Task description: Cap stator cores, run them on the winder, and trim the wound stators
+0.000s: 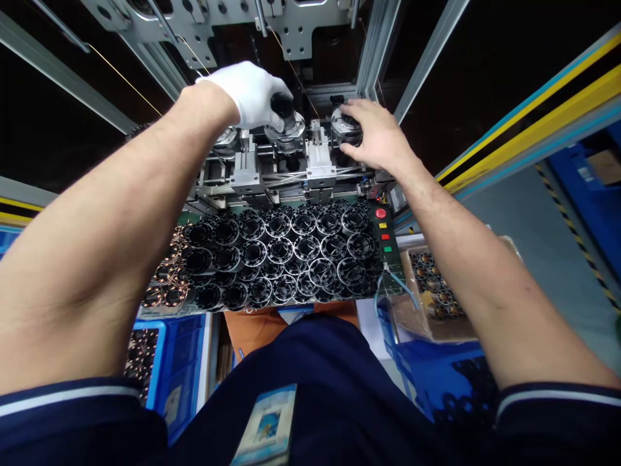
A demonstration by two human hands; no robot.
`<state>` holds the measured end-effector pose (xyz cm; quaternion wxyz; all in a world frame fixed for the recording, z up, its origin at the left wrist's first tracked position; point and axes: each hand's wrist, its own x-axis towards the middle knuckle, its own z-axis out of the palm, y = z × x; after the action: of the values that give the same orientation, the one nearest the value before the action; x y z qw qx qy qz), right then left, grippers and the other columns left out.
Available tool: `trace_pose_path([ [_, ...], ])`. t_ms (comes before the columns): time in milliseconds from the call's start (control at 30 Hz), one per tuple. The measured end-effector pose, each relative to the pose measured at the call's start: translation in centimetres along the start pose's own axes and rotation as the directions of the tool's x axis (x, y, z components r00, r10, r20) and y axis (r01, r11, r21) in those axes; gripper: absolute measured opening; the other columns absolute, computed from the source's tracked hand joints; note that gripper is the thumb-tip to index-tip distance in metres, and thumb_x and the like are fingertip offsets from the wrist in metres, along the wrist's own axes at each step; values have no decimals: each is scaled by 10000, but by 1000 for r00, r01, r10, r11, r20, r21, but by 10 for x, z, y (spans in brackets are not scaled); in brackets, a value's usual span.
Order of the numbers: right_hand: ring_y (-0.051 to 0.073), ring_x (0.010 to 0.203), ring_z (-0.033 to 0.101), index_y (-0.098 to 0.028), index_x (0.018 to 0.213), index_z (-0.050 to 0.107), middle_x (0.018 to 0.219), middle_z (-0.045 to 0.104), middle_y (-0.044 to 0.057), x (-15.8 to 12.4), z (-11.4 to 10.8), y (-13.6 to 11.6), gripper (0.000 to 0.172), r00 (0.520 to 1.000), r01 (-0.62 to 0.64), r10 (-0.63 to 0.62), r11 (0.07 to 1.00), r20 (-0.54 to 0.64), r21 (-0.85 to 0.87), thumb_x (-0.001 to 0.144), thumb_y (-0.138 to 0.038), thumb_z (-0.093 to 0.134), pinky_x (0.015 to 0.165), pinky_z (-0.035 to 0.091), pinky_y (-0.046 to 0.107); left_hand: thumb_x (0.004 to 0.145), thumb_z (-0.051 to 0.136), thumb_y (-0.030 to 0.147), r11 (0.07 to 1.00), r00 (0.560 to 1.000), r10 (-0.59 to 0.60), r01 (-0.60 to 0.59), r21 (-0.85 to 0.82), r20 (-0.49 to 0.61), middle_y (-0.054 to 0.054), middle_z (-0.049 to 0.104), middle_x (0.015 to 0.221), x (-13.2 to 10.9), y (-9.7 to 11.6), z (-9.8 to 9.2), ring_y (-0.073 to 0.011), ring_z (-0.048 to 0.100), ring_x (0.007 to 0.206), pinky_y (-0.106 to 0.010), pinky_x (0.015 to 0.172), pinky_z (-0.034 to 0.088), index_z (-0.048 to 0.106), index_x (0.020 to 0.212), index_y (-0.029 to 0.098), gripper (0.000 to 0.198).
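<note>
My left hand (257, 97), in a white glove, is closed round a black stator core (283, 111) tilted above the middle round metal holder (287, 137) of the winding machine. My bare right hand (373, 133) reaches to the right-hand holder (343, 123), its thumb and fingers curved round a dark stator core (354, 136) there. The palm hides part of that core. A third holder (226, 141) shows partly under my left forearm. Closer to me, many black stator cores (280, 249) stand packed in rows, with copper-wound stators (167, 278) at their left end.
Red, yellow and green buttons (385, 237) sit right of the rows. A cardboard box (412, 310) of parts stands on the right, above a blue crate (427, 372). Another blue crate (179, 353) is at lower left. Thin wires (295, 74) run down to the holders.
</note>
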<state>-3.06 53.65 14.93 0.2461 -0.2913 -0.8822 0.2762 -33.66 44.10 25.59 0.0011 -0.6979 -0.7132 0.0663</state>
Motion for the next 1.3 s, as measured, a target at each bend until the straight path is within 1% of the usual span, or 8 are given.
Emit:
trace_pose_path([
  [167,406,1716,418,-449,1616,635,1750,629,-100,-3,-2,-7,935,1000,5,-7,994,-18,-114,742,-755,763,1505,239,672,948,881,660,1000,996,1,-2,12,90,-180,671,1707,-10,21,17,-354,649,1596,-573,1368,492,519,1786,153,1045],
  [367,353,1738,437,-335,1741,569,1834,525,-66,-7,-5,-15,850,1000,-8,9,963,3,-271,927,-562,655,1515,318,638,989,806,425,985,992,117,-122,-117,-51,-223,131,1977,-51,44,66,-402,151,1861,-601,1474,336,172,1898,89,1157],
  [467,360,1782,377,-252,1801,490,1886,456,6,-8,-7,-14,874,997,32,-8,939,70,-343,978,-506,633,1512,320,648,1050,720,429,958,983,156,-175,-226,-102,-187,215,1971,-64,5,60,-352,206,1853,-519,1509,249,242,1885,95,1018],
  [600,430,1843,192,-108,1878,240,1979,218,142,-10,-4,-6,1049,981,124,-40,884,192,-451,974,-428,666,1502,259,696,1139,523,284,985,972,7,-48,-168,-236,-199,218,1971,-113,-91,38,-338,185,1857,-534,1528,170,259,1861,35,808],
  [767,473,1845,111,-78,1886,96,1989,91,214,-11,1,-3,1183,974,127,-15,858,224,-497,921,-392,703,1505,201,697,1043,553,182,979,971,-195,184,-88,-139,-133,256,1972,-181,-175,73,-332,252,1840,-565,1508,272,296,1843,77,847],
  [1000,468,1789,337,-101,1877,234,1936,324,200,5,-10,-16,1212,967,104,32,855,252,-508,817,-391,745,1474,357,634,967,588,205,978,974,-196,186,-91,-117,-239,302,1941,-188,-190,99,-356,255,1841,-481,1504,270,277,1840,17,946],
  [1100,469,1814,267,-62,1870,237,1942,267,250,2,-6,-24,1144,974,70,53,852,219,-519,908,-413,745,1498,299,629,989,619,218,970,961,-234,219,-107,-148,-302,181,1954,-200,-192,103,-389,144,1861,-527,1508,258,152,1857,-19,1014],
  [1300,420,1618,564,-242,1673,604,1790,534,170,26,-9,-62,649,969,41,87,865,231,-499,1107,-492,801,1326,500,724,1102,719,381,966,971,-223,208,-153,-83,-230,431,1881,-190,-190,81,-406,446,1752,-628,1418,412,452,1797,172,774],
])
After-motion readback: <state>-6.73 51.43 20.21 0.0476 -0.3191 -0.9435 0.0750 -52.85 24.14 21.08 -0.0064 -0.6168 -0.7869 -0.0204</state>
